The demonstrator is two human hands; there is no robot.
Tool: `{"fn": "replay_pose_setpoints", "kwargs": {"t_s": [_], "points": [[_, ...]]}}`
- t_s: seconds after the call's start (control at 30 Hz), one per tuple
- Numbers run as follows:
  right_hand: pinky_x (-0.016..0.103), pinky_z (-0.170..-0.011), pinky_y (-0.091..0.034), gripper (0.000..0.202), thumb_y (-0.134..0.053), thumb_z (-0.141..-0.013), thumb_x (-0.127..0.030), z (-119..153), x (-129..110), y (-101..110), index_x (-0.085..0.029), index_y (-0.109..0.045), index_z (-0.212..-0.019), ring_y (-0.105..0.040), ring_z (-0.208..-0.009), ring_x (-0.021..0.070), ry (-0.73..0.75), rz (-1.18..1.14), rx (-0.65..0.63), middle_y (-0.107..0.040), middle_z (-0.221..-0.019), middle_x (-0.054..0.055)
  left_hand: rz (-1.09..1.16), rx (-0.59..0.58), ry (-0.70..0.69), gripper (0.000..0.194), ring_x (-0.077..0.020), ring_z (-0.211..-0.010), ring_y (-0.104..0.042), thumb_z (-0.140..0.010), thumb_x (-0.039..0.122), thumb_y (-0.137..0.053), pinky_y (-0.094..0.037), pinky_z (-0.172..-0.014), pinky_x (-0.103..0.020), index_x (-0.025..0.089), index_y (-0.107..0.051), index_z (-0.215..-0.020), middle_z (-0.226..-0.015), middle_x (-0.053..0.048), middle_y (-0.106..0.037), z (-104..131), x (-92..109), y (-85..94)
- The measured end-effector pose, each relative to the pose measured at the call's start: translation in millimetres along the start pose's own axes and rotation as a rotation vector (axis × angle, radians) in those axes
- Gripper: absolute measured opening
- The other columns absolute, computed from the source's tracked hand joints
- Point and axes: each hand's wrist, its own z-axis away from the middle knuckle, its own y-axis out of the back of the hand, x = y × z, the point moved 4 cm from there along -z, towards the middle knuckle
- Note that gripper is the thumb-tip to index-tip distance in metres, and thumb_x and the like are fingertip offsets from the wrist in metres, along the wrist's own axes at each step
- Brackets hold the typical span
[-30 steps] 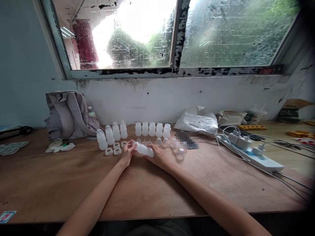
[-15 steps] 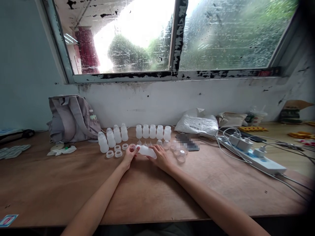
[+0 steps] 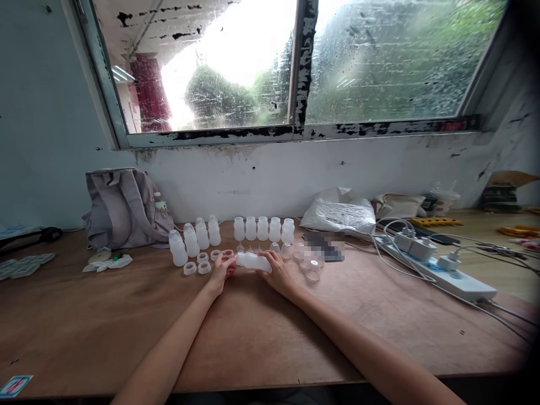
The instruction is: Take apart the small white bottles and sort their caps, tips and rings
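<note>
A frosted white baby bottle (image 3: 253,261) lies on its side above the table, its neck end toward the left. My right hand (image 3: 276,271) is wrapped over its base end. Curled fingers of my left hand (image 3: 221,273) are at the neck end; their exact contact is small and partly hidden. Just behind my left hand lies a pale ring collar (image 3: 228,254), with several more collars (image 3: 204,267) to its left. Clear teats (image 3: 248,249) stand behind the held bottle, partly covered. To the right of my right hand are clear caps (image 3: 312,271).
Several assembled bottles (image 3: 178,248) stand at the left, and several uncapped ones (image 3: 262,229) form a row behind. A backpack (image 3: 120,208), silver bag (image 3: 340,211), phone (image 3: 333,253) and power strip (image 3: 442,274) with cables also occupy the wooden table (image 3: 253,343).
My left fingers have drawn slightly back to the left, leaving more of the bottle's neck end showing. The right hand keeps its hold. The whole view has shifted slightly.
</note>
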Motion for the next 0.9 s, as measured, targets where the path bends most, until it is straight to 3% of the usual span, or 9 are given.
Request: {"fn": "replay_pose_setpoints", "kwargs": {"t_s": [0.1, 0.27, 0.43, 0.63, 0.77, 0.9], "points": [[0.037, -0.084, -0.039, 0.037, -0.055, -0.069, -0.020, -0.2, 0.1, 1.2, -0.022, -0.047, -0.106, -0.043, -0.097, 0.0207, -0.025, -0.007, -0.005, -0.047, -0.102, 0.006, 0.030, 0.009, 0.009, 0.042, -0.0089, -0.059, -0.055, -0.062, 0.031, -0.064, -0.041, -0.046, -0.017, 0.019, -0.046, -0.098, -0.085, -0.004, -0.055, -1.0, -0.1, 2.5], [0.036, -0.084, -0.038, 0.036, -0.054, -0.069, -0.019, 0.1, -1.5, 1.9, -0.021, -0.047, -0.105, -0.044, -0.097, 0.0203, -0.025, -0.001, -0.009, -0.047, -0.101, 0.007, -0.015, 0.080, 0.023, 0.037, -0.0048, -0.048, -0.049, -0.064, 0.039, -0.061, -0.038, -0.040, -0.016, 0.017, -0.050, -0.092, -0.079, -0.003, -0.054, -2.2, -1.0, 4.5], [0.038, -0.084, -0.037, 0.037, -0.054, -0.069, -0.019, 0.4, -1.1, 2.0, -0.022, -0.048, -0.105, -0.044, -0.097, 0.0214, -0.036, 0.035, -0.009, -0.048, -0.101, 0.006, 0.015, 0.034, -0.071, 0.035, -0.0107, -0.072, -0.056, -0.061, 0.026, -0.066, -0.044, -0.057, -0.018, 0.016, -0.053, -0.091, -0.087, -0.005, -0.056, -2.3, 2.6, 4.1], [0.037, -0.084, -0.038, 0.036, -0.054, -0.069, -0.018, 0.1, -1.6, 1.0, -0.021, -0.047, -0.105, -0.044, -0.096, 0.0213, -0.016, 0.043, -0.003, -0.049, -0.102, 0.006, -0.022, 0.089, 0.002, 0.032, -0.0083, -0.056, -0.053, -0.063, 0.034, -0.064, -0.042, -0.053, -0.020, 0.015, -0.055, -0.087, -0.073, -0.003, -0.056, -2.7, -0.9, 4.4], [0.036, -0.084, -0.038, 0.036, -0.053, -0.070, -0.018, -0.2, -2.4, 0.9, -0.021, -0.047, -0.105, -0.044, -0.096, 0.0211, -0.006, 0.045, -0.002, -0.049, -0.102, 0.006, 0.054, 0.045, -0.089, 0.035, -0.0120, -0.077, -0.056, -0.060, 0.023, -0.067, -0.044, -0.067, -0.021, 0.016, -0.056, -0.092, -0.087, -0.005, -0.058, -2.2, 4.3, 1.1], [0.036, -0.084, -0.037, 0.038, -0.055, -0.068, -0.020, -0.5, -2.9, 0.3, -0.021, -0.047, -0.105, -0.043, -0.097, 0.0214, -0.002, 0.049, -0.013, -0.049, -0.103, 0.006, -0.032, 0.066, -0.044, 0.035, -0.0117, -0.069, -0.056, -0.065, 0.033, -0.063, -0.044, -0.063, -0.024, 0.014, -0.056, -0.092, -0.080, -0.006, -0.059, -3.9, -0.4, 3.0]]}}
